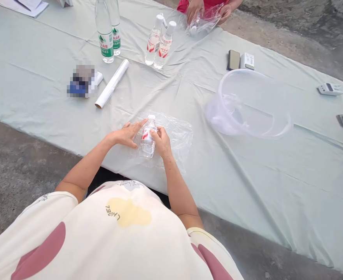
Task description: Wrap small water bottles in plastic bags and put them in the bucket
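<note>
A small clear water bottle (148,144) with a white cap and a red-and-white label lies on a sheet of clear plastic film (181,136) close to the table's front edge. My right hand (161,140) grips the bottle from its right side, thumb on the label. On the other side, my left hand (127,135) is open, its fingers spread, with the index fingertip close to the bottle's neck. Whether that fingertip touches the bottle or the film, I cannot tell.
A film roll (112,84) lies ahead left, beside a pixelated box (93,83). Behind stand two green-labelled bottles (106,44) and two red-labelled bottles (163,48). A translucent basket (218,112) is at right. Across the table, another person's hands (195,11) handle a bottle in film.
</note>
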The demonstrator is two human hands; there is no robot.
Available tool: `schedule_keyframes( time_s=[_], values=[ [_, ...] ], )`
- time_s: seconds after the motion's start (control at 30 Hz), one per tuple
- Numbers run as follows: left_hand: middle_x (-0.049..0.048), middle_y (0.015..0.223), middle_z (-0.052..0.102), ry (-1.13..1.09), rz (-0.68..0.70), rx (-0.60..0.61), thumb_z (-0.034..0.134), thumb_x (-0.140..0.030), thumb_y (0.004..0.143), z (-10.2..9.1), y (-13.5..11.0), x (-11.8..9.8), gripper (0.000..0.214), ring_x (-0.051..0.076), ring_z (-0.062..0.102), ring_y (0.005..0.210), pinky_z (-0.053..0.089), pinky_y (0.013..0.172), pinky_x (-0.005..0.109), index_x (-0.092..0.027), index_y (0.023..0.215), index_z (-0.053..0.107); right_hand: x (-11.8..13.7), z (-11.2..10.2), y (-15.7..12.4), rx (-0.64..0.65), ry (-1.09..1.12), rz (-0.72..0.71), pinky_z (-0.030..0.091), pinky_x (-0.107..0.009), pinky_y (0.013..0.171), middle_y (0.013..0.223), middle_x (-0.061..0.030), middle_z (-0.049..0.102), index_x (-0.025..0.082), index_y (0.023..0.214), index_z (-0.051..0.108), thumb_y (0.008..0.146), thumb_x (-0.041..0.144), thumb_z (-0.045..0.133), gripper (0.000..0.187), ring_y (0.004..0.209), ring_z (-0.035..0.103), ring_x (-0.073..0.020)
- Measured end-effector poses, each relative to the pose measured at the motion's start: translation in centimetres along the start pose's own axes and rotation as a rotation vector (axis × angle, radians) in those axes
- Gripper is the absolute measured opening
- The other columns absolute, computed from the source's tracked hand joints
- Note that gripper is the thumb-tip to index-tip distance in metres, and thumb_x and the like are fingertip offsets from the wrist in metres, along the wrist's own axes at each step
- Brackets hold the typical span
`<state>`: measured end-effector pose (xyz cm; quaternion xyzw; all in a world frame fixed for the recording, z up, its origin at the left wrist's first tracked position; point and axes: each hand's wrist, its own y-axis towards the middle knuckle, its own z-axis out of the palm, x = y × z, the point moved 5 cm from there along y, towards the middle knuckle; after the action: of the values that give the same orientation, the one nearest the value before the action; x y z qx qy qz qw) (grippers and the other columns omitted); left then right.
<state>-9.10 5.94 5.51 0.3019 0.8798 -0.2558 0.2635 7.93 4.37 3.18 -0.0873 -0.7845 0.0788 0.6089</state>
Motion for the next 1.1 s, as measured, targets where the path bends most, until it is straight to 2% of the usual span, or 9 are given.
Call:
schedule_keyframes(
  time_s=[0.2,0.37,0.47,0.57,0.67,0.77,0.9,0.97,1.1],
  values=[
    [0.0101,0.166,0.027,0.002,-0.052,-0.069,0.044,-0.011,0.077,-0.4,0.3,0.2,0.098,0.023,0.029,0.15,0.006,0.122,0.056,-0.023,0.161,-0.007,0.5,1.0,-0.7,-0.082,-0.171,0.021,0.049,-0.034,0.073,0.084,-0.001,0.066,0.023,0.112,0.053,0.084,0.061,0.056,0.048,0.077,0.064,-0.0207],
    [0.0121,0.152,0.048,0.014,-0.163,-0.363,0.041,-0.013,0.085,0.1,-1.0,0.3,0.078,0.023,0.043,0.141,0.021,0.119,0.046,-0.02,0.159,0.016,1.3,1.2,-1.1,-0.269,-0.488,-0.169,0.047,-0.048,0.092,0.121,-0.0178,0.063,0.018,0.117,0.057,0.089,0.055,0.05,0.047,0.109,0.061,-0.0321],
    [0.0161,0.135,0.06,0.073,-0.378,-0.547,0.044,-0.02,0.09,0.9,-3.0,0.6,0.05,0.029,0.052,0.128,0.036,0.108,0.043,-0.015,0.14,0.049,1.4,0.8,-1.4,-0.358,-0.603,-0.267,0.044,-0.051,0.101,0.135,-0.0199,0.055,0.019,0.125,0.057,0.09,0.051,0.05,0.048,0.125,0.053,-0.0343],
    [0.0165,0.108,0.066,0.145,-0.529,-0.539,0.051,-0.035,0.093,2.5,-5.0,0.3,0.029,0.033,0.059,0.109,0.043,0.095,0.044,-0.015,0.108,0.065,1.0,0.6,-1.4,-0.302,-0.596,-0.268,0.045,-0.05,0.101,0.131,-0.0179,0.059,0.02,0.13,0.056,0.093,0.051,0.046,0.049,0.123,0.055,-0.0325],
    [0.0135,0.097,0.065,0.163,-0.527,-0.459,0.059,-0.042,0.09,4.1,-6.3,-0.5,0.026,0.032,0.059,0.1,0.044,0.088,0.043,-0.018,0.093,0.065,1.1,0.5,-1.1,-0.245,-0.564,-0.269,0.046,-0.05,0.101,0.131,-0.0168,0.06,0.021,0.131,0.056,0.093,0.05,0.046,0.048,0.121,0.056,-0.0314],
    [0.0104,0.091,0.063,0.136,-0.488,-0.409,0.059,-0.034,0.089,5.1,-6.7,-1.3,0.015,0.029,0.059,0.097,0.044,0.087,0.042,-0.02,0.083,0.063,2.1,0.6,-0.7,-0.218,-0.584,-0.314,0.044,-0.053,0.103,0.135,-0.0167,0.057,0.022,0.133,0.055,0.092,0.046,0.05,0.048,0.126,0.052,-0.0326],
    [0.0062,0.086,0.063,0.001,-0.445,-0.45,0.055,-0.023,0.086,5.7,-6.7,-1.8,0.009,0.024,0.059,0.091,0.046,0.083,0.037,-0.021,0.077,0.057,3.4,1.4,0.1,-0.135,-0.663,-0.35,0.044,-0.055,0.102,0.147,-0.0167,0.047,0.023,0.138,0.055,0.088,0.049,0.057,0.056,0.128,0.05,-0.0366],
    [0.004,0.083,0.062,-0.115,-0.403,-0.486,0.052,-0.023,0.086,5.9,-6.6,-2.0,0.009,0.021,0.058,0.083,0.046,0.077,0.034,-0.022,0.077,0.054,3.3,1.8,0.4,-0.093,-0.664,-0.283,0.047,-0.054,0.099,0.149,-0.017,0.044,0.025,0.136,0.057,0.084,0.049,0.061,0.057,0.119,0.056,-0.0361],
    [0.0007,0.078,0.059,-0.252,-0.349,-0.543,0.048,-0.023,0.083,6.2,-6.8,-1.9,0.01,0.016,0.053,0.072,0.043,0.068,0.03,-0.022,0.073,0.048,2.6,1.9,0.6,-0.105,-0.527,-0.148,0.052,-0.046,0.09,0.144,-0.0157,0.046,0.026,0.128,0.061,0.081,0.037,0.06,0.048,0.091,0.062,-0.0246]
  ],
)
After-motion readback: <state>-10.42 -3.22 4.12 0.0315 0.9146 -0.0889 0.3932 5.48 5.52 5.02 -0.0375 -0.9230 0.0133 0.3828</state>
